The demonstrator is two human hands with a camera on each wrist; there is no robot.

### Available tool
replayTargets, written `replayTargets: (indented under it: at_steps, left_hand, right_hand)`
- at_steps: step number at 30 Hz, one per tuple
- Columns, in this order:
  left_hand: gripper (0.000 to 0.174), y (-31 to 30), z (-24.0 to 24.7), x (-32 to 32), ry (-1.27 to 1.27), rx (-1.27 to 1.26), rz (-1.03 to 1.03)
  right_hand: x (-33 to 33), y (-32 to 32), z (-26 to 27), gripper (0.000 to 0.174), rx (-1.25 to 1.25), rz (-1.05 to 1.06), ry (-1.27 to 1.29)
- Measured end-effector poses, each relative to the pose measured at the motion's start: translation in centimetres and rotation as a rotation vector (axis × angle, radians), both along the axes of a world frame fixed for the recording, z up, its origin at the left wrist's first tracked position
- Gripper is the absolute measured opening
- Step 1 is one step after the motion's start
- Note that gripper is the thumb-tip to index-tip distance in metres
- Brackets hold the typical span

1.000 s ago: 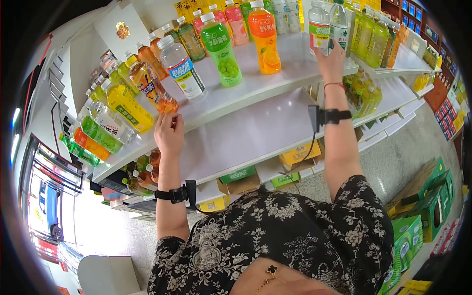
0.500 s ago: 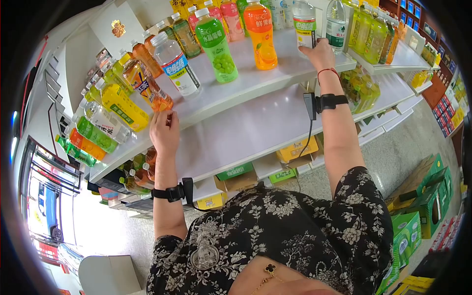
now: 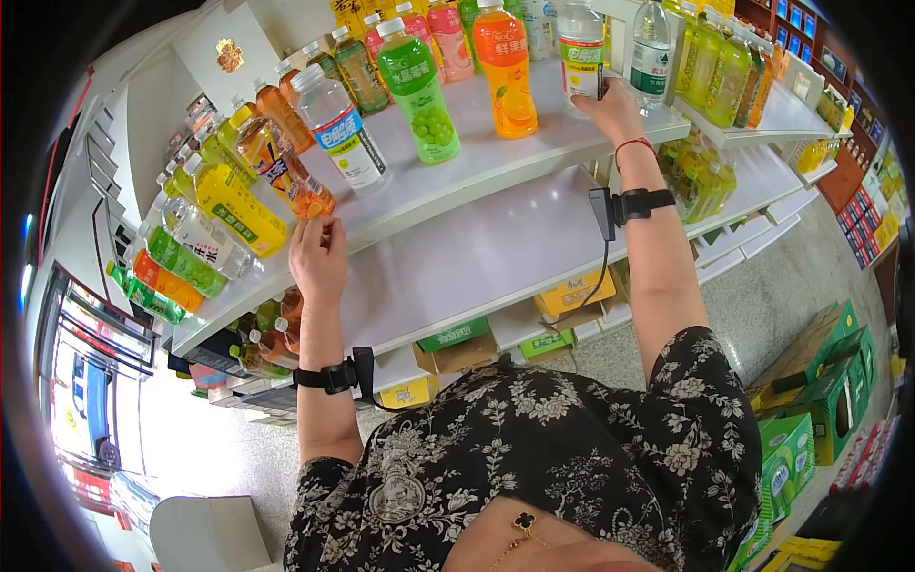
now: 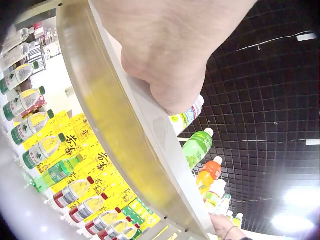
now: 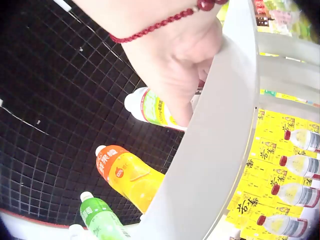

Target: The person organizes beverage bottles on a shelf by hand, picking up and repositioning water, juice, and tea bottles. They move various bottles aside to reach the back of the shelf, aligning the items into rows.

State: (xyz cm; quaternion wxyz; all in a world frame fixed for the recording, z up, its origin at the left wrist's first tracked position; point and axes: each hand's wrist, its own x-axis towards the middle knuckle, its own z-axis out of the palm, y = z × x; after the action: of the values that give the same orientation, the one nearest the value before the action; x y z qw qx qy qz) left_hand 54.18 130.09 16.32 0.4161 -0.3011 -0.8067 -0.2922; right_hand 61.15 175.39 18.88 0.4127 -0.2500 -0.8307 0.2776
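Observation:
My right hand [image 3: 613, 112] grips the lower part of a clear drink bottle with a green-and-white label [image 3: 581, 57], which stands upright on the white shelf [image 3: 477, 164]. The right wrist view has the thumb laid across that bottle [image 5: 152, 107]. Just right of it is a clear water bottle with a green label [image 3: 650, 57]. To its left stand an orange juice bottle [image 3: 508, 81] and a green grape drink bottle [image 3: 419, 100]. My left hand [image 3: 317, 255], fingers loosely curled, rests at the shelf's front edge below an iced tea bottle [image 3: 276, 167], holding nothing.
A clear bottle with a blue-topped label [image 3: 345, 143] and a yellow drink bottle [image 3: 238, 200] stand on the left part. More bottles line the back. A lower shelf [image 3: 477, 257] runs underneath, and green cartons [image 3: 786, 458] sit on the floor at right.
My right hand has moved left with the green-and-white-labelled bottle, away from the water bottle, and the bottle now stands slightly nearer the front. My left hand has stayed at the shelf edge.

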Motion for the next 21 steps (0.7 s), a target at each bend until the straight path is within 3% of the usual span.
replayTargets:
  at_steps: [11,15,17,21]
  left_hand:
    - [0.005,-0.3,-0.2,-0.3,0.013,-0.007,0.014]
    - [0.005,-0.4,0.0,-0.2,0.020,0.002,-0.004]
    - [0.006,-0.3,0.0,-0.2,0.012,0.020,-0.013]
    - [0.006,-0.1,0.3,0.3,0.035,-0.001,-0.013]
  right_hand:
    - [0.3,-0.5,0.0,0.063,-0.017,0.020,-0.016]
    - [2.4,0.8,0.2,0.055,-0.067,-0.183,0.473]
    - [2.2,4.9,-0.4,0.053,0.161,-0.465,0.560]
    - [2.1,7.9,0.3,0.057,0.150,-0.344,0.333]
